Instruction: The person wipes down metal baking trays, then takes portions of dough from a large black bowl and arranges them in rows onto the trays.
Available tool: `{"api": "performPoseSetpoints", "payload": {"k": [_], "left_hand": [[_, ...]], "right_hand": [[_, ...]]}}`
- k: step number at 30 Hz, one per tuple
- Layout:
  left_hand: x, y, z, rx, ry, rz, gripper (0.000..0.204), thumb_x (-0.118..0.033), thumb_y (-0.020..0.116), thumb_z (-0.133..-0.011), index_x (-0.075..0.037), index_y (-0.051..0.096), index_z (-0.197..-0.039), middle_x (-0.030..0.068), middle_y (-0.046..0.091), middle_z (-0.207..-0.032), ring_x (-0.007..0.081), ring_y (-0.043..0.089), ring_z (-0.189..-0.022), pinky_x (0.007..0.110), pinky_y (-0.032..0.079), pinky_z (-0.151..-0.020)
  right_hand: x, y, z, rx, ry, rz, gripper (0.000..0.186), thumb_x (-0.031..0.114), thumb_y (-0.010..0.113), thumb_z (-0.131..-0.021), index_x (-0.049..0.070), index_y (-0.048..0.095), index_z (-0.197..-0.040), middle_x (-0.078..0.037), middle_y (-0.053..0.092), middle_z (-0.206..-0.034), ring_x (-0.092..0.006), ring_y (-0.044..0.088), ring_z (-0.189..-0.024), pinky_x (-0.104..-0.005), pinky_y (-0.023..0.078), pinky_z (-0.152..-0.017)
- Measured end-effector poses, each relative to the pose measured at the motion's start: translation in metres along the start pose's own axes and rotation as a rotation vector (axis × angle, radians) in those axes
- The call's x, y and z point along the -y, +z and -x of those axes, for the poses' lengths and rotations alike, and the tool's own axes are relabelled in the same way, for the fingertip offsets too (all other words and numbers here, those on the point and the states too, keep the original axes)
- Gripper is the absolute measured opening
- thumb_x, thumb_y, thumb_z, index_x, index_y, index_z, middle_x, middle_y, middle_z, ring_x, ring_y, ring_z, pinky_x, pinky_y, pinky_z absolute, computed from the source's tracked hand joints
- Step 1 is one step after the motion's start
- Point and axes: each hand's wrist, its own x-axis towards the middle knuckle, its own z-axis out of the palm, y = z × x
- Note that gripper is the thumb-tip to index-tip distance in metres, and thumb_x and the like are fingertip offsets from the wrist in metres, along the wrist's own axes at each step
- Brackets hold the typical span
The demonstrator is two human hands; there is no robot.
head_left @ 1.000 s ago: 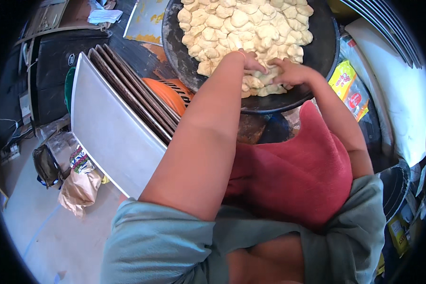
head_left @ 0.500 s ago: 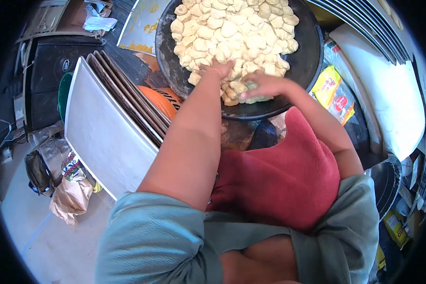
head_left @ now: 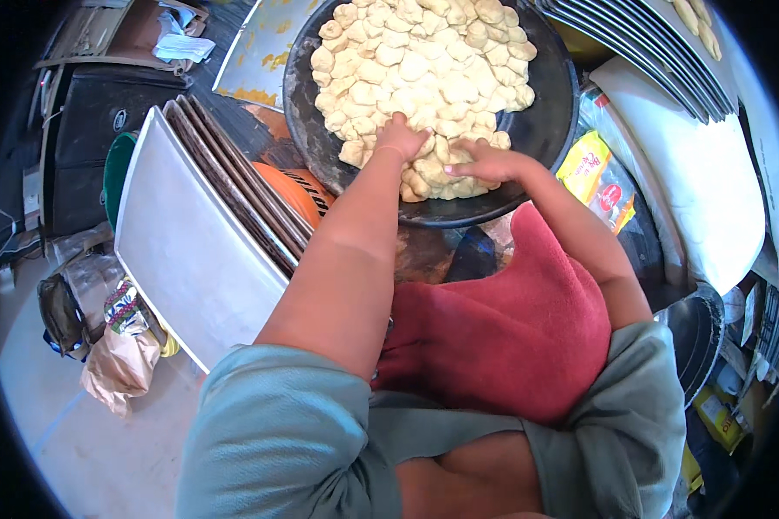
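Pale dough pieces, massed in a round black pan, left hand loosely spread atop them, right hand half-uncurled, touching dough by the pan's near edge, trays beyond its left edge.

Dough pcs under L hand & R hand partly hidden; can't tell if gripped or just pressed. Basin, far side past hands, cut off by top edge, dough too. L of hands: orange bag part hidden behind tray stack. Dark trays, upper R of hands, also cut off. Clutter far R too small to ID.
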Motion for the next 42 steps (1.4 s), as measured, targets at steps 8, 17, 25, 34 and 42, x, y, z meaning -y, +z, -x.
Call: {"api": "performPoseSetpoints", "payload": {"k": [8, 17, 25, 34, 42], "left_hand": [[-0.041, -0.03, 0.027, 0.736, 0.177, -0.036, 0.13, -0.068, 0.077, -0.055, -0.014, 0.011, -0.153, 0.0247, 0.023, -0.153, 0.0343, 0.022, -0.143, 0.044, 0.026, -0.114], [-0.036, -0.001, 0.076, 0.238, 0.141, -0.439, 0.12, -0.035, 0.088, -0.057, -0.023, 0.016, -0.152, 0.0197, 0.022, -0.153, 0.0436, 0.028, -0.137, 0.047, 0.041, -0.105], [-0.031, 0.002, 0.035, 0.028, 0.166, -0.225, 0.076, -0.017, 0.077, -0.068, -0.016, 0.045, -0.136, 0.0177, 0.058, -0.121, 0.0355, 0.059, -0.111, 0.041, 0.052, -0.089], [-0.052, -0.043, 0.038, -0.031, 0.261, 0.084, 0.057, -0.023, 0.075, -0.065, -0.01, 0.064, -0.12, 0.0175, 0.066, -0.113, 0.0294, 0.064, -0.104, 0.036, 0.05, -0.091], [-0.085, -0.21, 0.158, -0.285, 0.487, 0.276, 0.05, -0.017, 0.074, -0.065, -0.007, 0.066, -0.114, 0.0135, 0.069, -0.104, 0.0241, 0.065, -0.096, 0.033, 0.05, -0.085]], "right_hand": [[-0.056, 0.008, -0.049, -0.255, 0.284, -0.045, 0.114, 0.085, 0.051, -0.067, 0.012, 0.026, -0.151, -0.031, 0.018, -0.152, -0.0467, 0.031, -0.135, -0.046, 0.026, -0.112], [0.01, 0.045, -0.004, -0.261, 0.161, 0.251, 0.119, 0.046, 0.085, -0.058, 0.018, 0.017, -0.151, -0.032, 0.017, -0.149, -0.0498, 0.037, -0.129, -0.0479, 0.042, -0.101], [-0.015, 0.031, -0.037, -0.549, 0.08, 0.199, 0.083, 0.019, 0.076, -0.065, 0.028, 0.04, -0.139, -0.025, 0.035, -0.143, -0.0408, 0.062, -0.101, -0.045, 0.053, -0.085], [0.0, -0.006, -0.012, -0.725, -0.065, -0.024, 0.063, 0.014, 0.073, -0.066, 0.023, 0.057, -0.126, -0.018, 0.054, -0.121, -0.037, 0.06, -0.105, -0.0417, 0.049, -0.091], [0.115, -0.102, 0.085, -1.025, -0.373, -0.022, 0.064, 0.018, 0.077, -0.062, 0.014, 0.061, -0.123, -0.017, 0.057, -0.115, -0.0339, 0.058, -0.107, -0.0375, 0.048, -0.094]]}}
